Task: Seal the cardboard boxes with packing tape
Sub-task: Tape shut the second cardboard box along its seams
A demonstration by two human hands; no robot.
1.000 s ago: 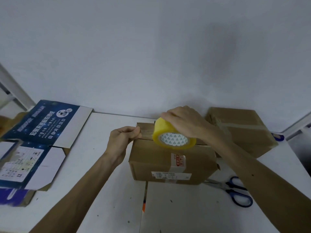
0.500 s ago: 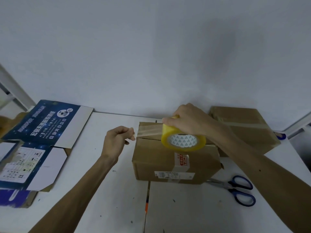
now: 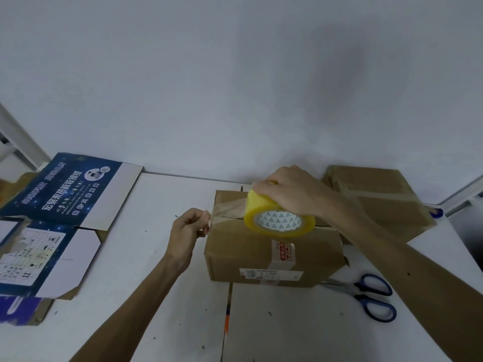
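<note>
Head view: the cardboard box [image 3: 271, 257] sits in the middle of the white tabletop [image 3: 156, 257], top flaps closed, their seam running left to right. Above that seam the right hand [image 3: 290, 190] grasps the yellow tape roll [image 3: 261, 205] from above, fingers curled over its rim. The roll is tilted so that its patterned core faces the camera. A strip of clear tape [image 3: 228, 209] runs from the roll leftward over the box's top to its left edge. There the left hand [image 3: 187, 231] pinches the free end between thumb and fingertips, just beside the box's upper left corner. Whether the strip already touches the cardboard cannot be told.

On the box's near face are a white label and older tape with red print. Behind the box to its right stands a second cardboard box [image 3: 379, 202] with tape across its top. Blue-handled scissors [image 3: 366, 293] lie flat near the box's near right corner, blades pointing toward it. Well apart to the box's left lies a flattened blue printed carton [image 3: 65, 192]. In front of the box a joint splits the tabletop, with something small and orange [image 3: 226, 320] in it.
</note>
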